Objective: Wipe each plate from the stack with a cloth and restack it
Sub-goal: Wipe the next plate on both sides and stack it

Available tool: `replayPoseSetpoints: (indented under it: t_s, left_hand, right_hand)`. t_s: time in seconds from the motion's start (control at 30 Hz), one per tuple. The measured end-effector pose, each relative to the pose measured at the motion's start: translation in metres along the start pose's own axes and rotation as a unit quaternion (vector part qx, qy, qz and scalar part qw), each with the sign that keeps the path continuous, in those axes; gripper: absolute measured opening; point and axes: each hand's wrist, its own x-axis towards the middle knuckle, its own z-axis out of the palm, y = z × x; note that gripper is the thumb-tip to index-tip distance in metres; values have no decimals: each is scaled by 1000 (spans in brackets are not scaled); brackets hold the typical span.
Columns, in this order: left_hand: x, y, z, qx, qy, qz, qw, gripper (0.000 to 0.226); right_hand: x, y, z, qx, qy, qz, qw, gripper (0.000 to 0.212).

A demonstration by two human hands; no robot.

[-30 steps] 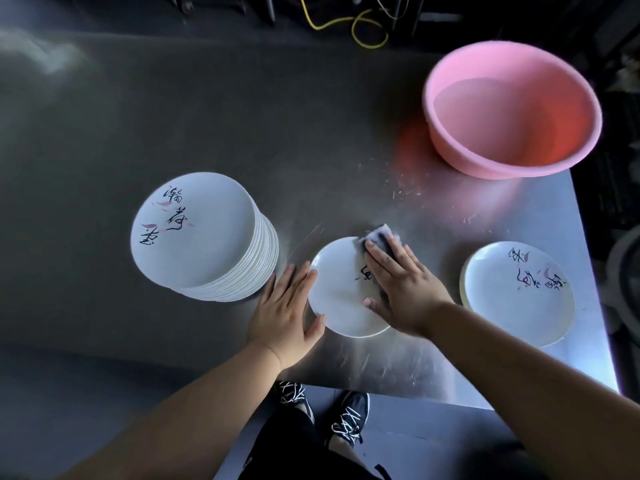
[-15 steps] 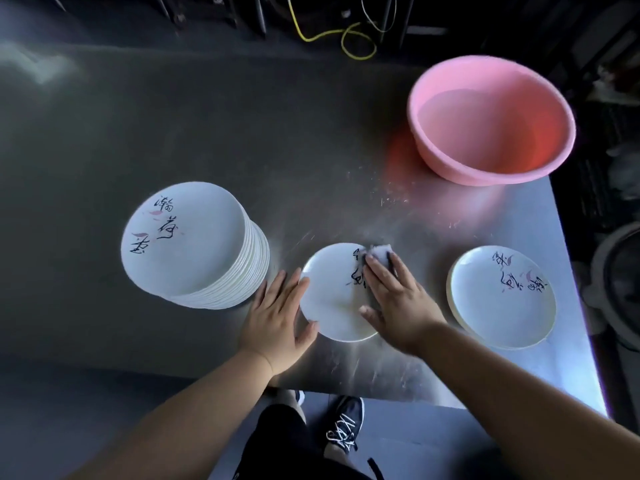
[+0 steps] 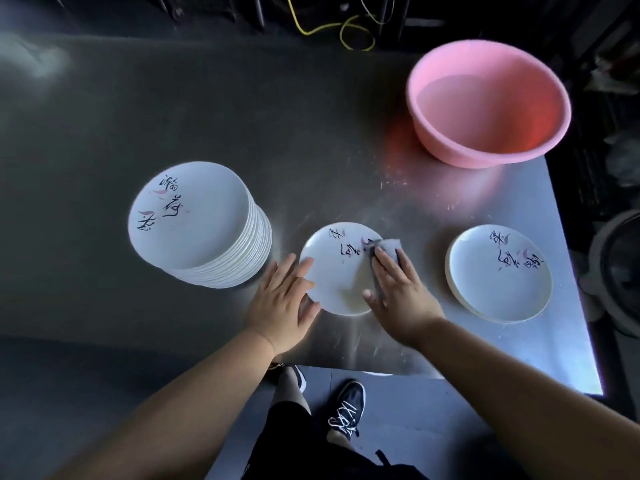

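A white plate (image 3: 332, 268) with black brush writing lies flat on the steel table near its front edge. My right hand (image 3: 398, 292) presses a grey cloth (image 3: 389, 247) flat onto the plate's right side with straight fingers. My left hand (image 3: 282, 303) rests flat at the plate's left rim, fingers straight and touching the edge. A tall stack of the same plates (image 3: 197, 223) stands to the left. To the right sits a low pile of plates (image 3: 498, 271), its top one showing writing.
A pink plastic basin (image 3: 488, 102) stands at the back right of the steel table (image 3: 242, 116). The table's right edge runs just beyond the low pile. A dark round bin (image 3: 620, 265) is off the table's right side. My shoes (image 3: 346, 407) show below the front edge.
My right hand has slid the cloth toward the plate's right side, uncovering more of the writing. My left hand stays at the left rim.
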Motion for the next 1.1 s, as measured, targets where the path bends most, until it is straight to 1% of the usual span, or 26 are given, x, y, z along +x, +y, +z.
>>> replayPoseSetpoints:
  t_s: [0.03,0.1,0.2,0.27,0.33,0.43,0.53,0.67,0.77,0.83,0.9,0.97,1.0,1.03,1.1]
  left_hand:
    - [0,0,1,-7,7,1,1000,25]
    - [1,-2,2,-20,13,1,1000,22]
    - [0,-3,3,-40,18,-7,999,24]
    - [0,-4,5,-53,23,-8,998,27]
    - [-1,-4,7,-67,29,-2,997,27]
    - [1,-4,8,-76,45,-2,996,28]
    - [0,-3,7,-69,51,2,996,28]
    - [3,3,1,-32,50,12,998,27]
    - [6,17,-10,-18,22,76,997,37]
    - [4,21,-16,-27,-13,109,994,44]
    - [5,17,-18,-17,-48,84,995,50]
    - [5,9,-17,-1,-59,54,997,45]
    - [4,7,-15,9,-58,57,997,43]
    - [4,6,-12,15,-56,65,996,41]
    - [5,7,-9,11,-41,71,997,39]
  right_hand:
    - [11,3,-7,-5,-2,-8,1000,79]
    - [16,0,-9,1,3,-9,1000,77]
    - [-18,-29,8,52,0,49,997,80]
    - [-44,-46,18,49,-28,58,997,84]
    - [-44,-46,17,39,-43,55,997,86]
    - [-4,-23,-2,38,8,44,998,81]
    - [22,-8,-16,2,12,15,1000,77]
    - [-15,-28,10,35,7,41,998,86]
    - [-44,-35,23,39,-40,55,997,89]
    - [-38,-29,12,34,-52,42,997,86]
    - [-17,-16,-7,26,-35,13,999,81]
    - [3,-3,-24,-5,-28,-14,1000,76]
    - [10,2,-26,-17,-24,-18,999,76]
    - [13,2,-24,-17,-19,-15,1000,78]
    - [5,-11,-11,21,-3,22,1000,81]
